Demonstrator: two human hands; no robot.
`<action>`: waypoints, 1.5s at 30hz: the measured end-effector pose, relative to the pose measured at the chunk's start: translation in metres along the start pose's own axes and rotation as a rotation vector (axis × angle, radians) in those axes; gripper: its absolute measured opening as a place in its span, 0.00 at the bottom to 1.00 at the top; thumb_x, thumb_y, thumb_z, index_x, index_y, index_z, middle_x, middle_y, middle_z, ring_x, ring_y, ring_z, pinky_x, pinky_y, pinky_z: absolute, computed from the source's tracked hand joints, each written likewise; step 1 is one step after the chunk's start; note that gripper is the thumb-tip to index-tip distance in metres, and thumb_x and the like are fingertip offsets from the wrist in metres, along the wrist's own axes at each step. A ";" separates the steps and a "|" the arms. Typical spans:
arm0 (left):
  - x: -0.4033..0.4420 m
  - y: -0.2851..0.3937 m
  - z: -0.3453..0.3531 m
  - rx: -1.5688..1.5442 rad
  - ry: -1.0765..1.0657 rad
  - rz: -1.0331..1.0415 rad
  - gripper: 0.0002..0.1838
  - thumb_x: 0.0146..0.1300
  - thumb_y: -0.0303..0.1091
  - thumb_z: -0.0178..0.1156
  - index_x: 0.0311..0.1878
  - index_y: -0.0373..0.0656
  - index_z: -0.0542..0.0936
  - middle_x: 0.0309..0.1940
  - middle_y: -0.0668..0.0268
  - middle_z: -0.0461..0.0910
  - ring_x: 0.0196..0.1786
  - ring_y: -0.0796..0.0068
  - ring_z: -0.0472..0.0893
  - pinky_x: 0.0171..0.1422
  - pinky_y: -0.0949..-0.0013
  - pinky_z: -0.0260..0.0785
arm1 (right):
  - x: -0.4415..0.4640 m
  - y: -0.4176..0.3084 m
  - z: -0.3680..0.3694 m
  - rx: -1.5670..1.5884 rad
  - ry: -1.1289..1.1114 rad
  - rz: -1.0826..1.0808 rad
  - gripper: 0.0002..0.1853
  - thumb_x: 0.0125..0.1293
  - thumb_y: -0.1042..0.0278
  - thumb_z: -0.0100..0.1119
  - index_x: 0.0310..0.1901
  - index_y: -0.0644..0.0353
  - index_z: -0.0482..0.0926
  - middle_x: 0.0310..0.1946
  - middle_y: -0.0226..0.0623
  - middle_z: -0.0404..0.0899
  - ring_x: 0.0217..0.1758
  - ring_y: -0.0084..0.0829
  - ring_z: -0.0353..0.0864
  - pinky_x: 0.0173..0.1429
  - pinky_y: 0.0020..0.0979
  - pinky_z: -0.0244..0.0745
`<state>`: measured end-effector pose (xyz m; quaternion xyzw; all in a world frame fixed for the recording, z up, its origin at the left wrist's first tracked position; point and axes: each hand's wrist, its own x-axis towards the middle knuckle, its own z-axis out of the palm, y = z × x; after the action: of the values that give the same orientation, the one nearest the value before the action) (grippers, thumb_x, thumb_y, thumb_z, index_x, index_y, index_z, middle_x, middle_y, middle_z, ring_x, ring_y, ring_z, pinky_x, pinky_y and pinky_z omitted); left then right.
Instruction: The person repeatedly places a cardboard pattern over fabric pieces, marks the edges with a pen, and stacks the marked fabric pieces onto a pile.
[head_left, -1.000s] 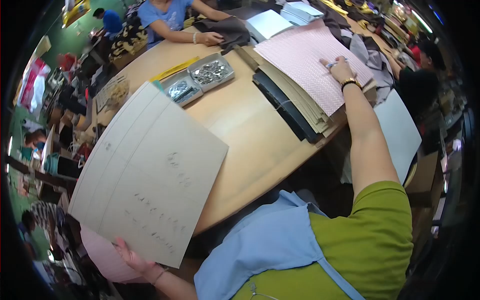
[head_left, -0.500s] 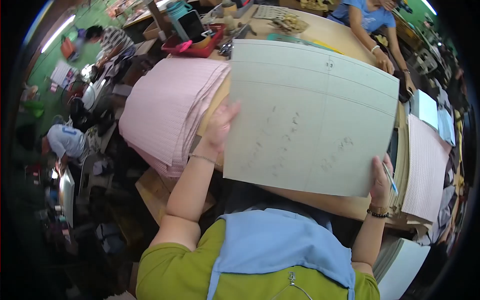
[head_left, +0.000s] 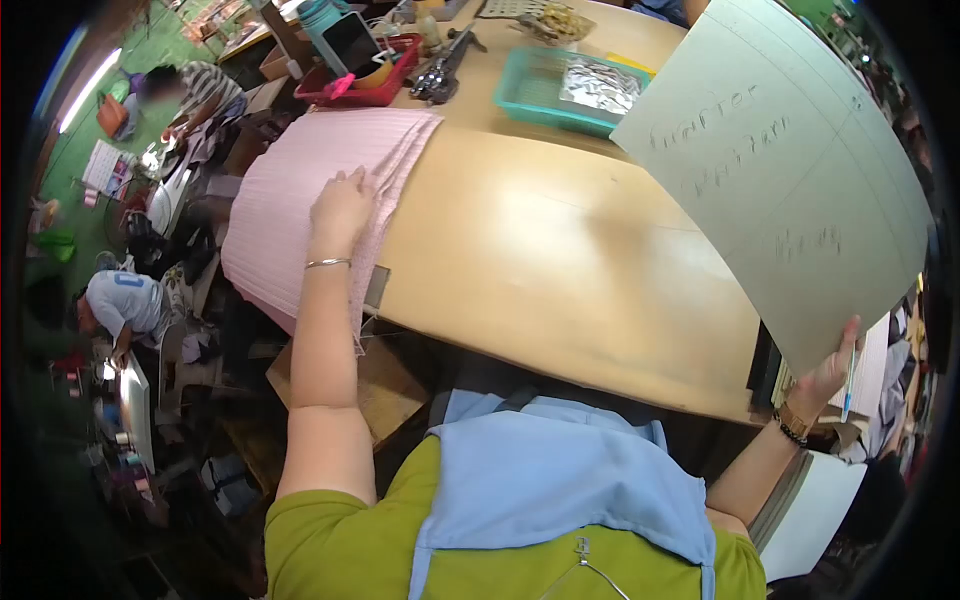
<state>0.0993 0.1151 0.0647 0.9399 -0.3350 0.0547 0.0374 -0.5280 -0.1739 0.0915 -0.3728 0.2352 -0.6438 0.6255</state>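
A large pale grey-green card (head_left: 790, 190), marked with ruled lines and handwriting, is tilted up at the right. My right hand (head_left: 826, 375) grips its lower corner and also keeps a blue-and-white pen (head_left: 848, 392) between the fingers. On the left side of the table lies a stack of pink ribbed fabric (head_left: 275, 190). My left hand (head_left: 342, 212) is on top of that stack near its right edge, the fingers curled against the top layer; the fingertips are partly hidden.
A teal tray (head_left: 520, 85) with a silver foil packet (head_left: 600, 85) stands at the back of the wooden table (head_left: 540, 260). Left of it are metal tools (head_left: 440, 70) and a red basket (head_left: 400, 75). More sheets (head_left: 815, 510) stand at my lower right. Other people work at the left.
My left hand has let go of the card and moved left onto the pink fabric. My right hand has swung the card to the right, uncovering the tabletop and teal tray.
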 end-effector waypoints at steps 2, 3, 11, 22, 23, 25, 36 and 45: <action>0.001 0.006 -0.015 -0.079 -0.083 -0.038 0.27 0.74 0.52 0.45 0.62 0.41 0.78 0.50 0.42 0.81 0.56 0.49 0.81 0.60 0.48 0.72 | 0.002 -0.004 -0.012 -0.009 0.062 -0.009 0.15 0.73 0.66 0.59 0.59 0.58 0.77 0.56 0.34 0.80 0.57 0.30 0.79 0.61 0.35 0.75; -0.005 0.015 -0.017 -0.187 0.024 -0.019 0.25 0.75 0.50 0.44 0.60 0.41 0.79 0.47 0.43 0.82 0.54 0.48 0.82 0.58 0.49 0.73 | 0.000 -0.008 -0.011 -0.042 0.109 -0.051 0.16 0.73 0.66 0.59 0.59 0.58 0.77 0.56 0.35 0.80 0.57 0.30 0.79 0.61 0.35 0.75; -0.156 0.116 0.004 -0.640 -0.100 0.705 0.21 0.74 0.46 0.51 0.64 0.50 0.79 0.59 0.52 0.79 0.63 0.52 0.77 0.67 0.45 0.65 | 0.000 -0.036 0.004 -0.134 0.185 -0.280 0.19 0.71 0.64 0.61 0.61 0.60 0.75 0.56 0.36 0.79 0.56 0.31 0.78 0.62 0.35 0.73; -0.194 0.183 0.038 -0.266 -0.261 0.758 0.39 0.64 0.66 0.54 0.74 0.59 0.66 0.79 0.52 0.50 0.80 0.43 0.46 0.73 0.22 0.35 | 0.002 -0.033 0.009 -0.264 0.223 -0.385 0.20 0.71 0.61 0.61 0.61 0.61 0.75 0.56 0.36 0.79 0.57 0.31 0.79 0.61 0.34 0.73; -0.198 0.192 0.037 -0.272 -0.272 0.751 0.39 0.64 0.66 0.54 0.75 0.58 0.65 0.79 0.51 0.49 0.80 0.43 0.46 0.73 0.22 0.34 | 0.002 -0.031 0.009 -0.281 0.218 -0.399 0.20 0.72 0.62 0.61 0.60 0.61 0.75 0.55 0.36 0.80 0.56 0.31 0.79 0.60 0.34 0.74; -0.204 0.206 0.032 -0.290 -0.293 0.732 0.41 0.65 0.66 0.54 0.76 0.56 0.63 0.79 0.49 0.48 0.80 0.41 0.44 0.72 0.22 0.34 | 0.003 -0.028 0.016 -0.282 0.199 -0.391 0.19 0.72 0.62 0.60 0.59 0.61 0.76 0.53 0.36 0.81 0.54 0.31 0.80 0.58 0.32 0.75; -0.068 0.124 0.051 -0.484 -0.111 0.493 0.28 0.77 0.55 0.40 0.73 0.55 0.67 0.76 0.50 0.57 0.78 0.43 0.53 0.78 0.36 0.39 | -0.025 -0.004 0.030 -0.636 0.111 0.044 0.18 0.74 0.61 0.58 0.58 0.65 0.76 0.49 0.35 0.82 0.48 0.22 0.80 0.54 0.24 0.76; -0.030 0.105 0.073 -0.372 -0.148 0.381 0.36 0.68 0.61 0.53 0.73 0.51 0.67 0.78 0.50 0.53 0.81 0.47 0.47 0.78 0.34 0.33 | -0.082 0.118 0.057 -0.770 -0.267 0.236 0.25 0.67 0.69 0.65 0.63 0.66 0.72 0.54 0.40 0.80 0.56 0.29 0.78 0.59 0.31 0.74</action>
<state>0.0156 0.0446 -0.0080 0.8383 -0.5119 -0.0706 0.1737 -0.4145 -0.0966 0.0200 -0.6299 0.4163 -0.3791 0.5349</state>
